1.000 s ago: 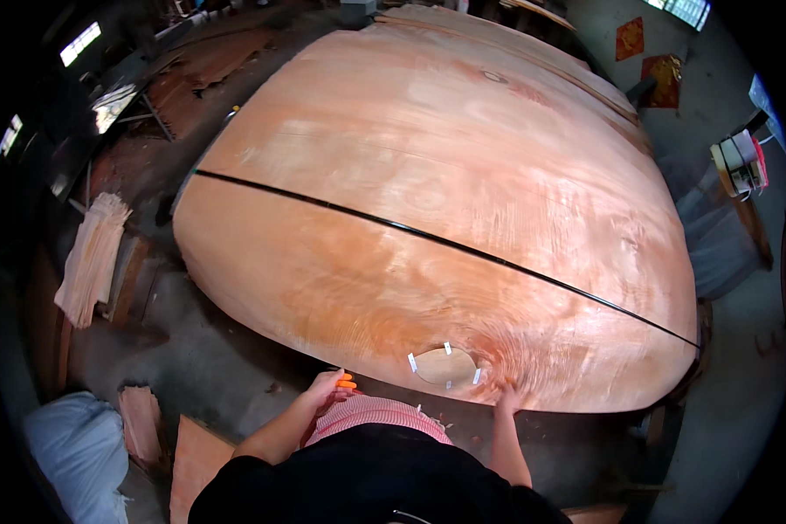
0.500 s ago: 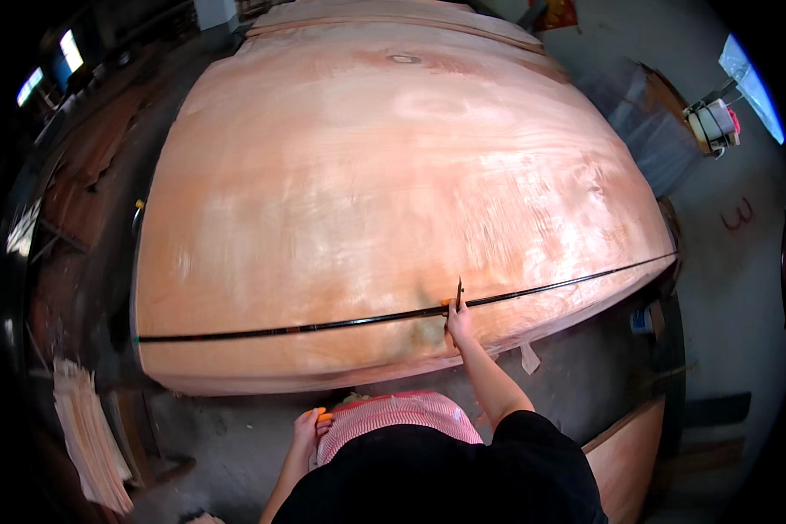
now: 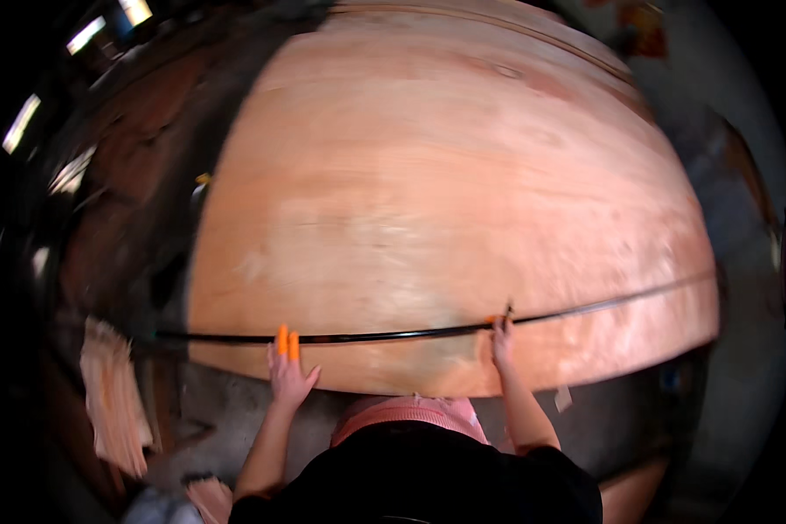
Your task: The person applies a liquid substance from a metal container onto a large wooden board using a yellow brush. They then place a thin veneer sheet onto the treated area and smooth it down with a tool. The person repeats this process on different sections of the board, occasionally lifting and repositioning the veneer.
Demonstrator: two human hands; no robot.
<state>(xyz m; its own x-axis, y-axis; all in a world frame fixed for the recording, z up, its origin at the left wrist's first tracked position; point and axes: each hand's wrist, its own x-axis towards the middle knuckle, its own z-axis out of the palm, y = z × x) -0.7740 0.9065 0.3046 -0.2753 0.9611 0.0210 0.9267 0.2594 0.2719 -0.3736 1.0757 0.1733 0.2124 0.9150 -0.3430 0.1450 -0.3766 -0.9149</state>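
Observation:
A long thin black rod [image 3: 384,335] lies across the near part of a large sheet of pale reddish wood veneer [image 3: 463,192]. My left hand [image 3: 290,374] is at the rod's left part, fingers stretched out, with orange covers on two fingers whose tips reach the rod. Farther right, my right hand [image 3: 502,341] is closed at the rod around a slim, dark, pointed tool [image 3: 509,309]. The tool's tip stands up past the rod; its kind is blurred, and its lower part is hidden in the hand.
Thin veneer strips [image 3: 113,397] stand in a bundle at the left, below the sheet's corner. A wooden board [image 3: 633,493] shows at the lower right. Darker sheets [image 3: 140,131] lie beyond the left edge. A small scrap [image 3: 563,399] hangs at the near edge.
My left hand has come up from beside my waist onto the sheet, its fingers now straightened at the rod. My right hand stays at the rod with the tool. The view has shifted left.

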